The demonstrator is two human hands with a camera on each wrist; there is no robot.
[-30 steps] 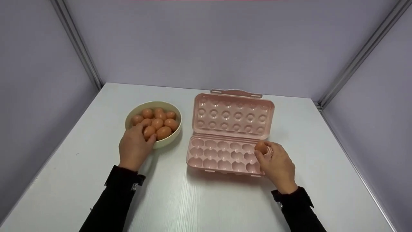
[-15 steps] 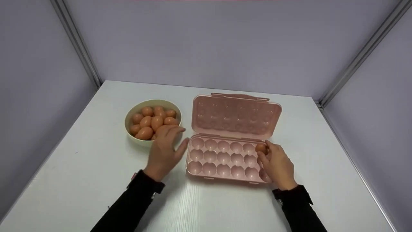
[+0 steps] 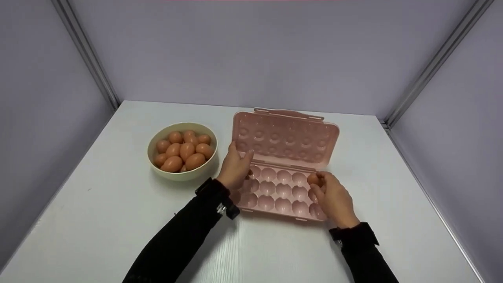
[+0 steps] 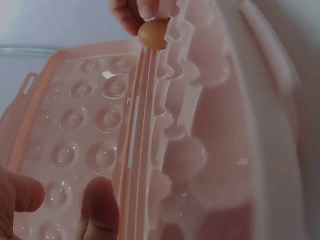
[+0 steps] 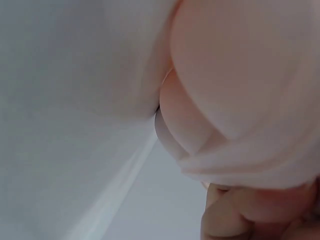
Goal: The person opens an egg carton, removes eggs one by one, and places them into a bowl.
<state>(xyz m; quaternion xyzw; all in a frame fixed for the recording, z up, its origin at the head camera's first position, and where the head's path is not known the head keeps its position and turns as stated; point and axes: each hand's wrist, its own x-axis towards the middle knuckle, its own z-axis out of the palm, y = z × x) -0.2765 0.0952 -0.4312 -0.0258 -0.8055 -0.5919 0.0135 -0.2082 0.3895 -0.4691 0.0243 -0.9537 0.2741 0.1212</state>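
A pink egg carton lies with its lid raised behind it. At its back right corner my right hand pinches a brown egg in or just above a cup. The left wrist view shows this egg at the far end of the cups. My left hand is over the carton's left end, its fingers spread near the lid's lower left corner. Thumb and finger stand apart in the left wrist view, with nothing between them. A small brown patch beside this hand is unclear. The right wrist view mostly shows the carton's underside.
A pale yellow bowl with several brown eggs stands to the left of the carton. Both are on a white table. Grey panels rise behind the table and at both sides.
My left hand has left the eggs in the bowl and moved right to the carton's left end. The right hand keeps its egg at the same corner. The lid's tilt has changed slightly.
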